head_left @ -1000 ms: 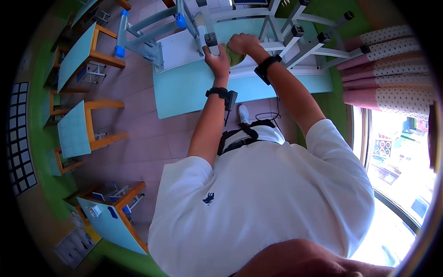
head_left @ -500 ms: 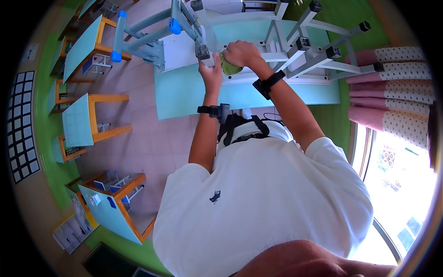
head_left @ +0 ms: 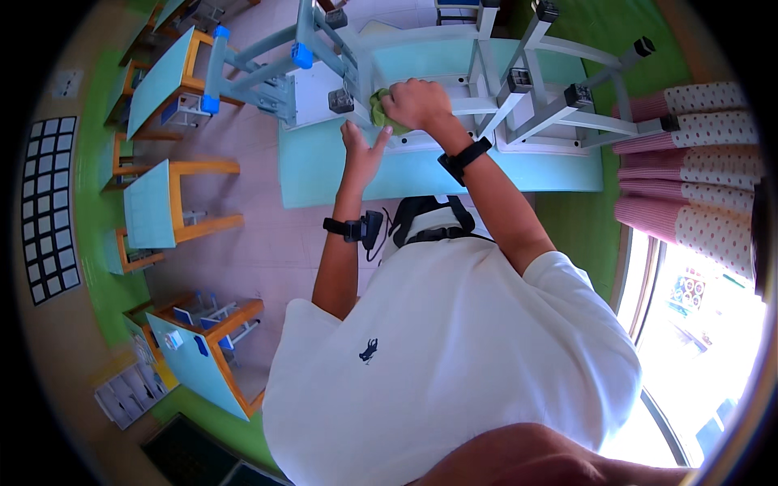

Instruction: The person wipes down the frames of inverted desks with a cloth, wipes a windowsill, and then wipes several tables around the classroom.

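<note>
Pale-blue desk (head_left: 324,180) at twelve o'clock: my right hand (head_left: 419,105) clutches green cloth (head_left: 378,107), left hand (head_left: 362,162) spread at its seven.

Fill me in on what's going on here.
A person in a white shirt has the right hand on a green cloth at an upturned gray stool. The left hand is open near a leg; whether it touches is unclear. The stool and an upturned seat with blue feet are on a light blue table.
</note>
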Demonstrator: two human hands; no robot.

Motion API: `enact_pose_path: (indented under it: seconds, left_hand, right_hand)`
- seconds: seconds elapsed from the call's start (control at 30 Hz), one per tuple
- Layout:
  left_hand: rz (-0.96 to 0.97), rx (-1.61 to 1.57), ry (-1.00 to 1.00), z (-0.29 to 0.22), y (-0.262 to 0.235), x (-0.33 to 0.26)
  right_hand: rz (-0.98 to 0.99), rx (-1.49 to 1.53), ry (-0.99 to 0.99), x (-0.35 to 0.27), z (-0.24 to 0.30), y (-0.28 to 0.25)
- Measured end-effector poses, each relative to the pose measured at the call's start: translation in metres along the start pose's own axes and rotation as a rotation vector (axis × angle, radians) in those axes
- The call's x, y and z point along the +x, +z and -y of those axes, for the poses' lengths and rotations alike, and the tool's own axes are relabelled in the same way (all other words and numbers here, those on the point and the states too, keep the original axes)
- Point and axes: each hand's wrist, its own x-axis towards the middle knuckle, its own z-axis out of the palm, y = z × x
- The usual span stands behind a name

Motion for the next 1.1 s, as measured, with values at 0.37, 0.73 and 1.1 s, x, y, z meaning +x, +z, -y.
enact_pose_path:
  seconds: [0.37, 0.73, 1.1]
  left_hand:
    - [0.103, 0.257, 0.115, 0.014, -0.009, 0.016]
    - [0.1, 0.482, 0.205, 0.006, -0.021, 0.016]
    - [0.06, 0.461, 0.053, 0.0, -0.012, 0.014]
  right_hand:
    - [-0.013, -0.023, -0.134, -0.006, -0.009, -0.003]
    - [-0.261, -0.217, -0.668, -0.012, -0.024, 0.014]
    - [-0.478, -0.413, -0.395, -0.051, -0.028, 0.025]
